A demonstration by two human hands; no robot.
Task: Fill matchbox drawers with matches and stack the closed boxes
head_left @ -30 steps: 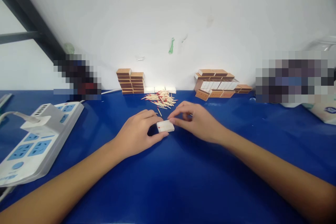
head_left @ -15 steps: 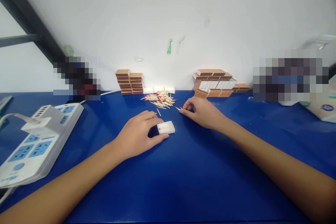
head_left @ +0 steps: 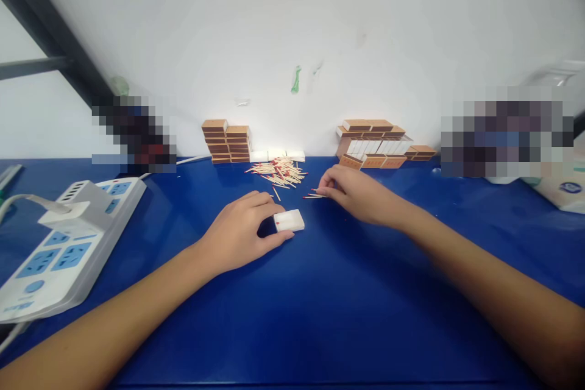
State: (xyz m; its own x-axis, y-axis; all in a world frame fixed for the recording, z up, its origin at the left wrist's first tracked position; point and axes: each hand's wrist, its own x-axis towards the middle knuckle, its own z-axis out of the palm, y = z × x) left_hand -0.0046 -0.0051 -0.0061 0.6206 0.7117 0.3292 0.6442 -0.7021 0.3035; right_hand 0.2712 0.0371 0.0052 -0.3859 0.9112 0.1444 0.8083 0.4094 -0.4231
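Note:
My left hand [head_left: 244,228] curls around a small white matchbox tray [head_left: 290,220], thumb along its near side and fingers at its far side. A red match head shows inside the tray's left end. Close to the tray's right, my right hand [head_left: 342,189] pinches a few matches [head_left: 311,196] between thumb and fingertips, their red heads pointing left. How many it holds is hard to tell. Behind the tray lies a loose heap of red-tipped matches [head_left: 281,172], with one stray match [head_left: 276,194] in front of it.
Stacked brown matchboxes [head_left: 228,141] stand against the wall at left, and a larger stack [head_left: 372,143] stands at right. White trays [head_left: 276,155] sit behind the heap. A white power strip [head_left: 68,256] with a plugged-in adapter lies on the blue table [head_left: 292,323] at left.
My right hand has shifted slightly, and more of the matches now stick out from its fingertips. My left hand and the tray stay in place.

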